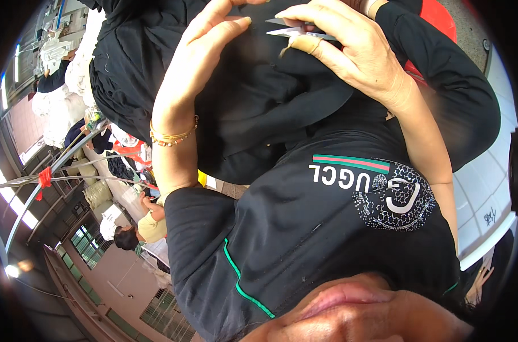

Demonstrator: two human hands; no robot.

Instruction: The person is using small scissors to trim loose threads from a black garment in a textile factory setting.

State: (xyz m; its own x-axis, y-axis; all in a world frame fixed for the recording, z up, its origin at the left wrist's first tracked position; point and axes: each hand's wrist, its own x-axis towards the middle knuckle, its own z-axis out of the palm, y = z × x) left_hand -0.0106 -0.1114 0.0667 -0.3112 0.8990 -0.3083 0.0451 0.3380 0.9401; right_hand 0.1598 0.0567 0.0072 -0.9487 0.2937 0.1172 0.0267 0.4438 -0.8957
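Observation:
My right hand (pixel 350 54) grips small silver thread snips (pixel 296 29), their blades pointing left over a black garment (pixel 259 97). The garment lies bunched in front of my chest. My left hand (pixel 213 45), with a gold bracelet at the wrist, rests against the garment just left of the blades. Its fingers are stretched out and its thumb tip lies near the snips; the fingertips run out of view at the top edge. Both forearms rise from my black shirt (pixel 327 228) below.
A white table surface (pixel 487 188) curves along the right. A red seat (pixel 441 17) shows at the top right. At the left are piles of white fabric (pixel 56 108), a metal rail with a red rag (pixel 44 178) and a seated person in a yellow top (pixel 151 225).

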